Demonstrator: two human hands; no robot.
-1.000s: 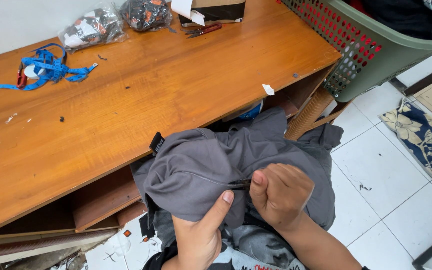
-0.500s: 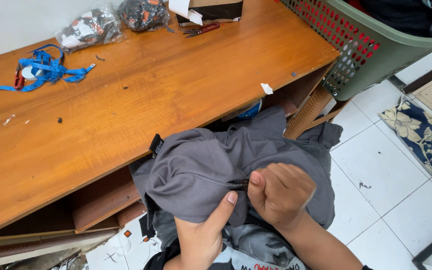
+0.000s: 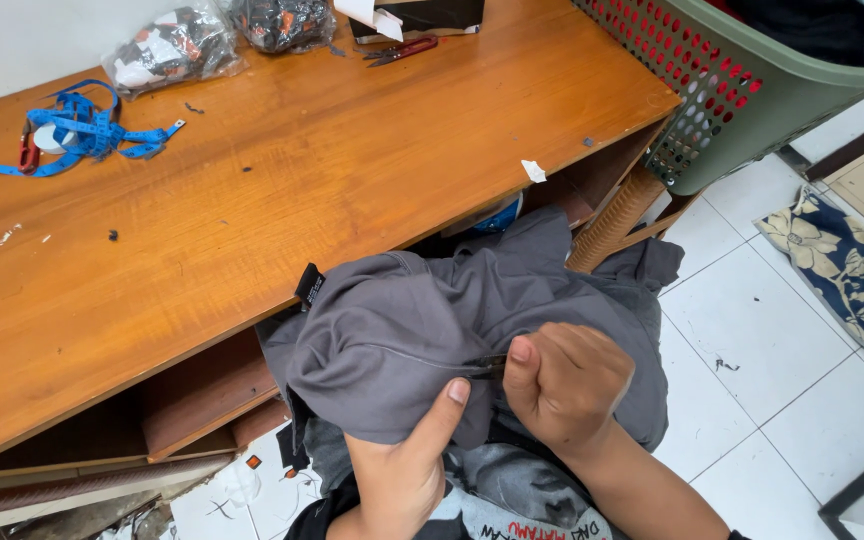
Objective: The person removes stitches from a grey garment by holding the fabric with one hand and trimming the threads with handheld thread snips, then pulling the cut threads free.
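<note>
Barely anything shifts from a moment ago: both hands stay bunched on the grey garment (image 3: 422, 350), and the left thumb has crept up a touch toward the seam. That grey garment lies draped over the person's lap, just off the front edge of the wooden bench (image 3: 282, 200), its upper fold touching that edge beside a small black tag (image 3: 309, 286).

Left hand (image 3: 402, 470) comes up from below, thumb pressed on the cloth, fingers tucked under the fold and gripping it. Right hand (image 3: 567, 385) is curled into a tight fist, pinching the fabric at a dark spot on the seam between the two thumbs. Whether a small tool sits in that fist, I cannot tell; something thin and dark shows there, too small to make out.

My read on the cloth: soft, light, limp, likely to sag and slide wherever it is not held, so a pinch close on either side of the seam looks like the steady place to hold it.

Up on the bench, well apart: a blue measuring tape (image 3: 77, 135), two clear bags (image 3: 177, 50) of dark pieces, red-handled snips (image 3: 402, 48). A green laundry basket (image 3: 752, 90) stands at the right, cut off by the frame. The garment's lower part is hidden under the forearms.
</note>
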